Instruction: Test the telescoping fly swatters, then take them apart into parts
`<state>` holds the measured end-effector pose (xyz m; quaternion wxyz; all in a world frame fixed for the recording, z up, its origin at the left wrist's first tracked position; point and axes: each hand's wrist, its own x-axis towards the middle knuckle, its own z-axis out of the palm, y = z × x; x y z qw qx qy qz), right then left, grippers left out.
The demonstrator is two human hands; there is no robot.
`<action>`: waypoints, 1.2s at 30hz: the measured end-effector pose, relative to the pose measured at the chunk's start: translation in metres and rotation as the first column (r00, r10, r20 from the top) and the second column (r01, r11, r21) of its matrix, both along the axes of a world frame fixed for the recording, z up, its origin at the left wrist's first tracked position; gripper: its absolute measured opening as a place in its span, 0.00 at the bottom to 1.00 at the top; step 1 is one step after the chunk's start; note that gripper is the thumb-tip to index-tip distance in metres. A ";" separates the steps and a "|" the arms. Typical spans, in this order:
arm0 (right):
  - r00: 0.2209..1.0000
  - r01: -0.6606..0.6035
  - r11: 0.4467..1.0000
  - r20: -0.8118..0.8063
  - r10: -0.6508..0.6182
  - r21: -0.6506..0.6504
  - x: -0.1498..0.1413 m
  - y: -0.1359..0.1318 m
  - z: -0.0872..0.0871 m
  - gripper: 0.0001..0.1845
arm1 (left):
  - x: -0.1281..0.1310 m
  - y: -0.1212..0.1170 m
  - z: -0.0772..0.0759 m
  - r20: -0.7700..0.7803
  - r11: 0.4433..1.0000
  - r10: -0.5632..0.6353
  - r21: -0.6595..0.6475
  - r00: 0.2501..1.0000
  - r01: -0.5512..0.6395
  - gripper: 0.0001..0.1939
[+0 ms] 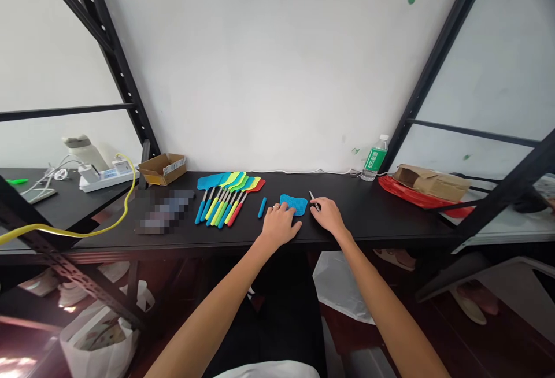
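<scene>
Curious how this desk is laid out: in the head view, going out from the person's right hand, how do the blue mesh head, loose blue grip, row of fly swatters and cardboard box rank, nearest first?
From the right hand:
1. Blue mesh head, just to its left.
2. Loose blue grip, further left.
3. Row of fly swatters, left again.
4. Cardboard box, farthest left, against the wall.

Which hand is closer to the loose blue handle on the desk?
Left. The left hand is just to the right of the handle, not touching it; the right hand is farther right, past the blue mesh swatter head.
</scene>
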<state>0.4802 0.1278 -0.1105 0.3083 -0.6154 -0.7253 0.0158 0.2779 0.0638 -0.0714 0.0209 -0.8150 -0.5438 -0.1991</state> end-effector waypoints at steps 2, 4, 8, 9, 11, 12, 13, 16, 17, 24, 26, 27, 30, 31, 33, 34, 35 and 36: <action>1.000 -0.007 1.000 0.004 0.007 -0.006 -0.002 -0.003 0.001 0.17 | -0.005 -0.011 -0.006 -0.029 0.998 -0.048 0.031 0.998 0.049 0.19; 1.000 -0.014 1.000 0.003 0.014 -0.016 -0.008 -0.006 0.003 0.18 | -0.015 -0.028 -0.013 -0.062 0.991 -0.075 0.106 0.995 0.081 0.21; 0.997 -0.065 0.997 0.038 0.067 -0.047 -0.038 -0.013 0.006 0.21 | -0.040 -0.061 -0.018 -0.150 0.972 -0.061 0.215 0.987 0.093 0.13; 0.994 -0.080 0.995 0.063 0.084 -0.064 -0.047 -0.014 0.006 0.22 | -0.046 -0.066 -0.016 -0.163 0.967 -0.055 0.235 0.985 0.093 0.11; 0.991 -0.092 0.991 0.092 0.101 -0.101 -0.067 -0.015 0.007 0.24 | -0.056 -0.070 -0.008 -0.151 0.952 -0.046 0.293 0.987 0.089 0.13; 0.991 -0.092 0.989 0.090 0.103 -0.115 -0.075 -0.015 0.007 0.25 | -0.060 -0.070 -0.003 -0.127 0.941 -0.041 0.328 0.991 0.080 0.14; 0.992 -0.092 0.988 0.072 0.102 -0.123 -0.081 -0.014 0.009 0.25 | -0.062 -0.068 0.001 -0.097 0.929 -0.036 0.363 0.995 0.069 0.14; 0.989 -0.111 0.985 -0.111 0.097 -0.128 -0.086 -0.015 0.018 0.22 | -0.066 -0.059 0.011 -0.019 0.897 -0.036 0.439 0.999 0.041 0.14; 0.973 -0.111 0.987 -0.213 0.084 -0.118 -0.084 -0.017 0.022 0.21 | -0.065 -0.055 0.012 -0.002 0.889 -0.037 0.457 0.999 0.034 0.14; 0.523 -0.333 0.927 -0.852 0.027 -0.175 -0.043 -0.051 0.048 0.28 | -0.026 -0.042 0.007 0.033 0.882 -0.084 0.468 0.996 0.058 0.15; 0.461 -0.385 0.911 -0.886 0.052 -0.147 -0.030 -0.055 0.049 0.35 | -0.008 -0.039 0.005 0.020 0.905 -0.110 0.416 0.994 0.092 0.16; 0.462 -0.366 0.923 -0.884 0.069 -0.119 -0.022 -0.053 0.048 0.39 | 0.000 -0.037 0.004 0.020 0.914 -0.126 0.390 0.992 0.108 0.17; 0.578 -0.268 0.962 -0.807 0.123 -0.045 0.009 -0.038 0.039 0.37 | 0.020 -0.029 0.000 0.052 0.933 -0.164 0.333 0.985 0.138 0.20; 0.631 -0.211 0.977 -0.765 0.130 -0.008 0.022 -0.031 0.034 0.36 | 0.024 -0.024 -0.001 0.061 0.938 -0.169 0.315 0.984 0.142 0.20; 0.720 -0.094 0.996 -0.690 0.077 0.014 0.047 -0.017 0.024 0.34 | 0.029 -0.015 -0.005 0.053 0.954 -0.172 0.257 0.984 0.153 0.21; 0.755 -0.030 1.000 -0.655 0.021 -0.003 0.059 -0.011 0.018 0.32 | 0.029 -0.010 -0.007 0.038 0.963 -0.175 0.217 0.984 0.163 0.20; 0.798 0.025 0.999 -0.601 -0.036 -0.027 0.069 -0.007 0.013 0.31 | 0.028 -0.006 -0.010 0.021 0.969 -0.179 0.176 0.984 0.173 0.19; 0.845 0.064 0.997 -0.529 -0.081 -0.049 0.077 -0.003 0.008 0.29 | 0.025 -0.002 -0.012 0.007 0.973 -0.185 0.143 0.983 0.182 0.16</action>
